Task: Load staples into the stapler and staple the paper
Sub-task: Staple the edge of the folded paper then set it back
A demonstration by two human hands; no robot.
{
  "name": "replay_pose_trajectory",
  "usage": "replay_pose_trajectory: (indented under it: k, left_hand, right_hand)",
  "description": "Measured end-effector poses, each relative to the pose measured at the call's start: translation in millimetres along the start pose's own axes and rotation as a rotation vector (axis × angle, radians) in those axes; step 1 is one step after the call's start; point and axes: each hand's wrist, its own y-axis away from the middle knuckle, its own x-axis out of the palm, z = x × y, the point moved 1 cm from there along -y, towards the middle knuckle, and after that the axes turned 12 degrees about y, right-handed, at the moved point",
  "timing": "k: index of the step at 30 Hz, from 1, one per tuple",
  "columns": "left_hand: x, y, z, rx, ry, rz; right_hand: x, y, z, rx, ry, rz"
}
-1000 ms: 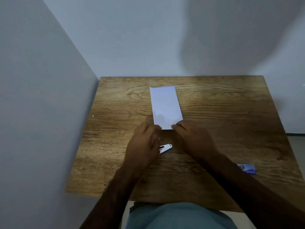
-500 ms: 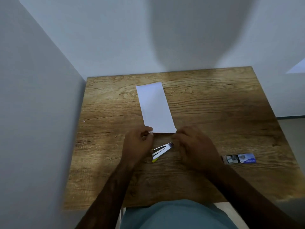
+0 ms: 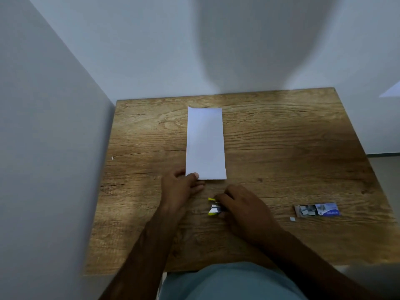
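A folded strip of white paper (image 3: 205, 144) lies lengthwise on the wooden table (image 3: 281, 152). My left hand (image 3: 180, 188) rests at its near left corner, thumb on the paper's edge. Just right of it, my right hand (image 3: 242, 210) covers most of a small silver and yellow stapler (image 3: 213, 207); its fingers curl around the stapler on the tabletop. An opened staple box (image 3: 317, 210), blue and white with grey staple strips showing, lies at the right. One loose staple piece (image 3: 292, 218) sits beside the box.
Grey walls close off the table's left and far sides. The table's near edge runs just above my lap, where light blue clothing (image 3: 227, 282) shows. A tiny white speck (image 3: 112, 157) lies near the left edge.
My right hand left the paper's near edge and came down onto the stapler, which has turned. My left hand stayed at the paper's corner. The camera view shifted, bringing the staple box fully into sight.
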Motion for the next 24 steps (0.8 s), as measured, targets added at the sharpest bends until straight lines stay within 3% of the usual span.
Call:
replay_pose_trajectory:
  k: [4, 8, 14, 24]
  left_hand:
    - [3.5, 3.3, 2.1, -0.119, 0.244, 0.102]
    - [8.9, 6.7, 6.8, -0.113, 0.262, 0.136]
    - [12.8, 11.5, 12.7, -0.082, 0.221, 0.167]
    - [13.6, 16.2, 13.3, -0.004, 0.156, 0.166]
  right_hand:
    - [-5.8, 4.3, -10.6, 0.307, -0.580, -0.030]
    - [-7.7, 4.3, -15.6, 0.482, -1.087, 0.040]
    - [-13.1, -0.8, -24.0, 0.622, -1.402, 0.093]
    - [-17.2, -2.2, -27.2, 0.681, -1.557, 0.088]
